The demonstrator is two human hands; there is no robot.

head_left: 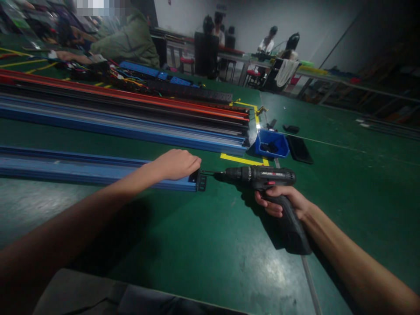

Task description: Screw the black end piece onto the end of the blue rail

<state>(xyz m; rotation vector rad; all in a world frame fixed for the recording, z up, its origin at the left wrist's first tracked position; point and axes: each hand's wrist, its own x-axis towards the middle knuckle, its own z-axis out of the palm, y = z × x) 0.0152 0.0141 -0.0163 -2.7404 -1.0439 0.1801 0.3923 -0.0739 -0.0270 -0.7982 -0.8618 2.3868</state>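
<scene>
My right hand (278, 201) is wrapped round the grip of a black cordless drill (269, 177), which lies on its side in the air and points left. Its long thin bit (211, 172) reaches to the black end plate (202, 183) of a blue metal profile (98, 168). My left hand (177, 164) is closed over the top of that profile at its right end, fingers curled down. Those fingertips are partly hidden, but the profile's edge is under them. The profile lies lengthwise on the green table.
Behind lie more blue profiles (131, 127) and orange-edged ones (164, 98). A blue bin (274, 144) with small dark parts stands beside a black phone-like slab (299, 149). Further back are wires (124, 76) and a person in a green sleeve (131, 39). Other people sit along the far bench.
</scene>
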